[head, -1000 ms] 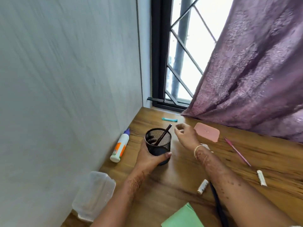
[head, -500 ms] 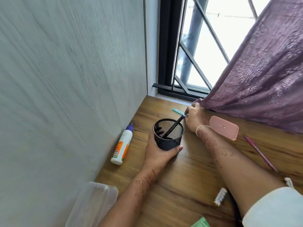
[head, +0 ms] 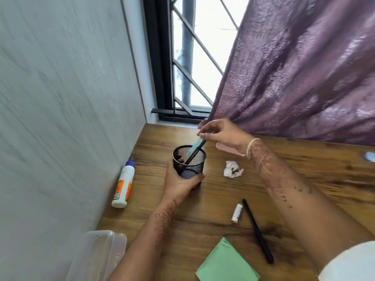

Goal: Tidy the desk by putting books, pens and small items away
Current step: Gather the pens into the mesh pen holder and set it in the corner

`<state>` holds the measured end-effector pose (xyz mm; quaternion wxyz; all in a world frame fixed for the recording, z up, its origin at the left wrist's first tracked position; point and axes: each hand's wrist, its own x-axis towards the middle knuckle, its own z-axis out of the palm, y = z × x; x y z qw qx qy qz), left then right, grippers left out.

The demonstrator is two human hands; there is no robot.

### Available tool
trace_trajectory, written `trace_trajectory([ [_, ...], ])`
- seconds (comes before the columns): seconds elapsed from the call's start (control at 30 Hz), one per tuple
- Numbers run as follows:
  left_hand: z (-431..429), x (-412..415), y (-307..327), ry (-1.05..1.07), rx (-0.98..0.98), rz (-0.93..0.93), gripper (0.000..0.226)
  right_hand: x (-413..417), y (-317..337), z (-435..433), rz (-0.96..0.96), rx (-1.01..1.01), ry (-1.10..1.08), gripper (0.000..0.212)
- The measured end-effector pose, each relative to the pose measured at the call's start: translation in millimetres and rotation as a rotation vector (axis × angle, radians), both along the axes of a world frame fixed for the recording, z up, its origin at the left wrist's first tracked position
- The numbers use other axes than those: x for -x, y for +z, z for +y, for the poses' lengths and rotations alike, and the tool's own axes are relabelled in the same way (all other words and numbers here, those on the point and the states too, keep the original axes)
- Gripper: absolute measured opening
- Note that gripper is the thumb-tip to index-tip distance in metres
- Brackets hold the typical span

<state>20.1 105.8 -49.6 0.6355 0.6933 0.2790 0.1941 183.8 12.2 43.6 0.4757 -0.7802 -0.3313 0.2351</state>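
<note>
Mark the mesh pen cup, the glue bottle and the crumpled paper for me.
mesh pen cup (head: 192, 167), head view, front mesh wall.
glue bottle (head: 124, 182), head view, middle of its body.
crumpled paper (head: 233, 169), head view, centre of the wad.

Far left on the wooden counter (head: 203, 220), the black mesh pen cup (head: 189, 159) stands in the left hand (head: 180, 182); the right hand (head: 221, 132), just behind its rim, pinches a teal pen (head: 193, 147) slanting down into it. Left of the cup, along the wall, lies the white glue bottle (head: 123, 183). Right of the cup, a crumpled white paper ball (head: 233, 169); nearer, a small white spool (head: 237, 212) beside a long black pen (head: 257, 231). Green paper square (head: 227, 262) at the near edge (clear plastic box (head: 97, 256) left of it).
</note>
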Motion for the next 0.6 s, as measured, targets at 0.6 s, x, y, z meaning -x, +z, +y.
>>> trace_trajectory([
  [0.6,-74.0,-8.3,23.4,-0.157,0.065,-0.013,0.076,-20.2,-53.6,-176.5,-0.354,0.554,-0.784,0.023],
])
